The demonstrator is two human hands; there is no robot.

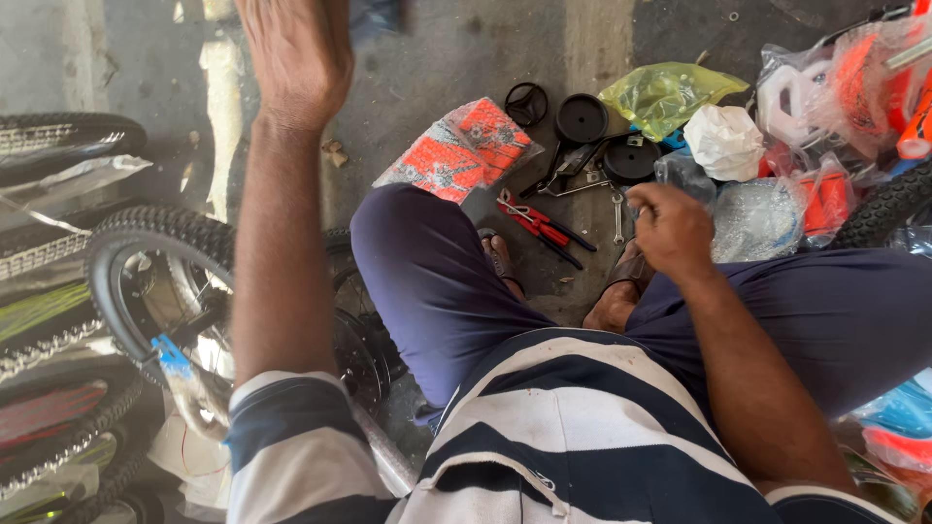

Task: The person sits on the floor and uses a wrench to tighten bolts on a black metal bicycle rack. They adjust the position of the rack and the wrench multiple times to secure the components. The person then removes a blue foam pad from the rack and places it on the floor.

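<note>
Over on the left the bicycle wheels stand crowded against the person's knee, one knobby tyre just beside the raised arm. The left hand is lifted high, away from everything, its fingers cut off by the top edge, so I cannot tell whether that grip is spread or closed; it seems to hold nothing. If that arm drops carelessly, I'd judge it could knock the nearest wheel into the stack behind.

On the concrete floor between the legs lie red-handled pliers and a small spanner, close to a sandalled foot; a shift of the feet could kick them away.

The right hand hangs low over the small black wheels and plastic-wrapped parts, fingers curled together, perhaps pinching something small, which could easily be lost in that litter.
</note>
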